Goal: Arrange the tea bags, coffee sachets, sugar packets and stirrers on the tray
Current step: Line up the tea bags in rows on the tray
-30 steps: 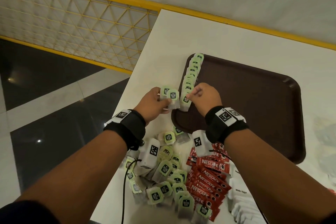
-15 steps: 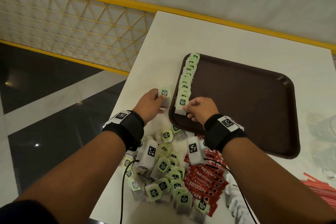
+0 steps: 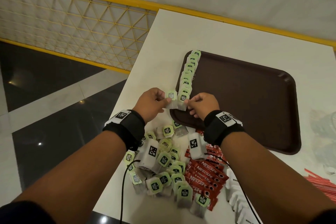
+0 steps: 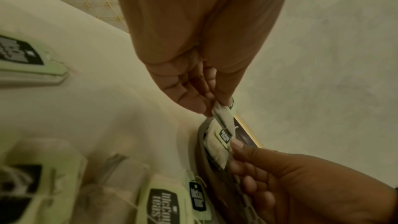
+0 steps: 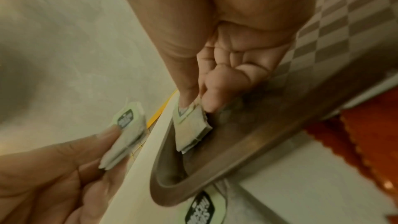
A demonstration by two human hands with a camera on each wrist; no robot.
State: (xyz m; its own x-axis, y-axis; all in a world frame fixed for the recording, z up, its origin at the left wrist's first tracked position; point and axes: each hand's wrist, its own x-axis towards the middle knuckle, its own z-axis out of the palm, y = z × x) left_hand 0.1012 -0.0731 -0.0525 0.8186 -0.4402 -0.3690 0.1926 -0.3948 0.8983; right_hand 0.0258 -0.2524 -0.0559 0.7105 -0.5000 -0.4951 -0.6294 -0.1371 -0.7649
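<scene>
A brown tray (image 3: 254,107) lies on the white table. A row of green-tagged tea bags (image 3: 190,71) runs along its left edge. My right hand (image 3: 188,102) pinches the nearest tea bag of that row (image 3: 183,98) between thumb and forefinger, just over the tray's near left corner (image 5: 215,173). My left hand (image 3: 164,101) pinches another tea bag (image 3: 171,97) by its lower part, right beside the first, at the tray's left rim. In the left wrist view that held tea bag (image 4: 223,118) hangs from my fingertips.
A loose pile of tea bags (image 3: 163,174) lies under my wrists, with red Nescafe sachets (image 3: 205,174) to its right. White sugar packets (image 3: 236,192) and red stirrers (image 3: 323,182) sit further right. The table's left edge drops to a dark floor.
My right hand took one tea bag from the left and set it at the row's near end. My left hand has brought its remaining tea bag right beside it.
</scene>
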